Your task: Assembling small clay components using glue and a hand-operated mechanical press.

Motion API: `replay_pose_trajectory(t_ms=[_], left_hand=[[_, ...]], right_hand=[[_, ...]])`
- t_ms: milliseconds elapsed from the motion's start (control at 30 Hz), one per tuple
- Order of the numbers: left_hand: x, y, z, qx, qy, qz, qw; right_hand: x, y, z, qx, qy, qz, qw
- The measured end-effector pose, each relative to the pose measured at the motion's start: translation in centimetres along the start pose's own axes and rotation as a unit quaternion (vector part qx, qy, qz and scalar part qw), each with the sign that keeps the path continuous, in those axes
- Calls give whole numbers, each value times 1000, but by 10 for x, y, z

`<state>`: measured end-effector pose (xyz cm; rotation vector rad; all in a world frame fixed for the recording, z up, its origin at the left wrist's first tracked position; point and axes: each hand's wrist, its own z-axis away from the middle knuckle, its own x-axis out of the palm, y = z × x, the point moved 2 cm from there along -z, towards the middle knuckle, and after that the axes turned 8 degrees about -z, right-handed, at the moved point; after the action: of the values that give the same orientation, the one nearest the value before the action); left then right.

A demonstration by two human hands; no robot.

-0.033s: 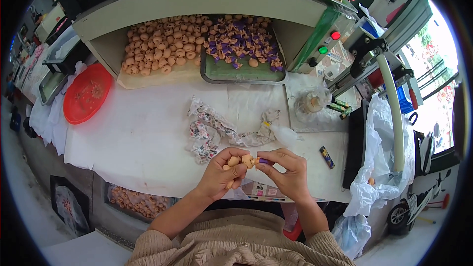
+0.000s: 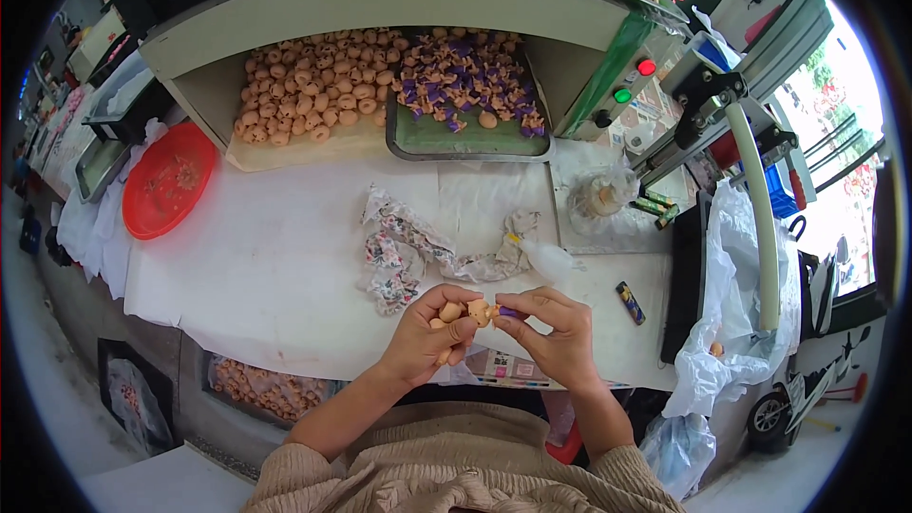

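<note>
a table point(image 2: 266, 266) covered in white carries a crumpled floral cloth point(image 2: 394, 252). left of the cloth sits a red basin point(image 2: 171, 180); beyond it, a green-lined tray point(image 2: 465, 141); at its right end, a clear squeeze bottle point(image 2: 549, 262); farther right, a small dark tube point(image 2: 630, 304).

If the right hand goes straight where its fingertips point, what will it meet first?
The right hand would likely meet the small peach head that the left hand holds, just to its left; exact depth is unclear.

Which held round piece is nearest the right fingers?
The rightmost round piece, beside the purple piece; the others sit deeper in the left hand.
</note>
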<state>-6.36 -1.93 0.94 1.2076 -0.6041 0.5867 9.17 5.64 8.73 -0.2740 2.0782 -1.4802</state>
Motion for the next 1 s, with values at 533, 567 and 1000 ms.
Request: replay_pose_trajectory(t_ms=[533,567,1000], left_hand=[[22,-22,-5,-87,12,51,995],[22,-21,-6,-90,11,42,995],[31,-26,-10,-100,-62,159,980]], right_hand=[[-29,20,19,-1,-49,-27,998],[-29,21,18,3,-53,-25,998],[-34,15,24,-20,-10,-27,999]])
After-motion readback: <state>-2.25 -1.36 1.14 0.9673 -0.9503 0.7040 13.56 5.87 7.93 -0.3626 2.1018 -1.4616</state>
